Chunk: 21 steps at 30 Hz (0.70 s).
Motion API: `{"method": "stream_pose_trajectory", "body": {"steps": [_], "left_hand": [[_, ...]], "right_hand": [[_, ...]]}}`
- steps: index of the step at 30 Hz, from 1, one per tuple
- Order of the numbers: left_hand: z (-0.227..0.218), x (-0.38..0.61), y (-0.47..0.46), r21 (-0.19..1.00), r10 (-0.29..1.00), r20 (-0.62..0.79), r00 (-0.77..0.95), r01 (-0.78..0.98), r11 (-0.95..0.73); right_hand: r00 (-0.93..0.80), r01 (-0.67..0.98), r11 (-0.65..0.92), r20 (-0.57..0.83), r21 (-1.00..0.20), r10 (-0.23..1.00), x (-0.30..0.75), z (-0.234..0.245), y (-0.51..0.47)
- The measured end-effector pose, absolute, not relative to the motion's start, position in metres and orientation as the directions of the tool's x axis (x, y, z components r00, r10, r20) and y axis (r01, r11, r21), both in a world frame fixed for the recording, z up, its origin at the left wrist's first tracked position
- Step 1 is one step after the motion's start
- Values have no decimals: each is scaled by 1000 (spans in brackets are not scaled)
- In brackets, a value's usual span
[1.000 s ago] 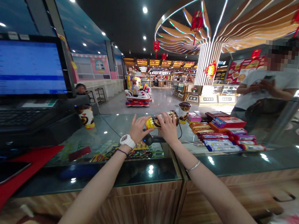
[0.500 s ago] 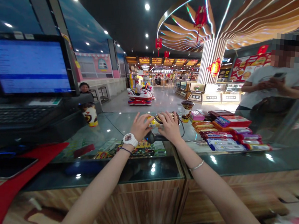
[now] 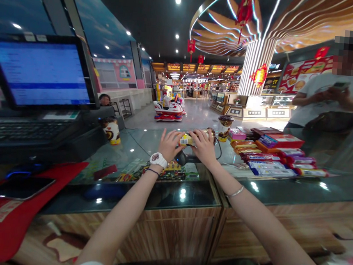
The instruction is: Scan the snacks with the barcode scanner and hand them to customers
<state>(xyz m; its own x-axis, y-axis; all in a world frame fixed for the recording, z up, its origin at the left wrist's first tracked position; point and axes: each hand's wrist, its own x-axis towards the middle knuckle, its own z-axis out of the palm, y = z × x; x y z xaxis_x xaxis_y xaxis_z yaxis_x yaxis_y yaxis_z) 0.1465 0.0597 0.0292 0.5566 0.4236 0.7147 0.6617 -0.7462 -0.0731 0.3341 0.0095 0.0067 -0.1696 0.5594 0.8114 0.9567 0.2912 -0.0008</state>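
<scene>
Both my hands hold a printed drink cup (image 3: 186, 139) on its side above the glass counter. It is yellow, white and brown, like the cups standing nearby. My left hand (image 3: 169, 143), below a white wristwatch, grips one end. Around the other end are the fingers of my right hand (image 3: 204, 146), which cover much of the cup. Just beneath the hands is a black device that looks like a barcode scanner (image 3: 181, 158), partly hidden. A similar cup (image 3: 224, 129) with a dark top stands upright beyond my right hand.
Candy packs (image 3: 269, 167) and boxes lie at right on the counter (image 3: 171, 194). Another cup (image 3: 111, 130) stands at left, near the monitor (image 3: 41, 71) and keyboard (image 3: 40, 131). A phone (image 3: 23, 188) rests on a red sheet (image 3: 3, 233). Across the counter, a person (image 3: 331, 92) holds a phone.
The view has shifted slightly, so the scene sits a little farther right and higher. Both hands keep hold of the cup, and more of its white and yellow label shows between them.
</scene>
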Motion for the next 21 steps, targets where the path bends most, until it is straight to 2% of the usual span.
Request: {"method": "stream_pose_trajectory", "body": {"steps": [21], "left_hand": [[25,140,64,-83,422,742,521,696,-714]], "right_hand": [[-176,962,272,801,16,572,326,6,10]]}}
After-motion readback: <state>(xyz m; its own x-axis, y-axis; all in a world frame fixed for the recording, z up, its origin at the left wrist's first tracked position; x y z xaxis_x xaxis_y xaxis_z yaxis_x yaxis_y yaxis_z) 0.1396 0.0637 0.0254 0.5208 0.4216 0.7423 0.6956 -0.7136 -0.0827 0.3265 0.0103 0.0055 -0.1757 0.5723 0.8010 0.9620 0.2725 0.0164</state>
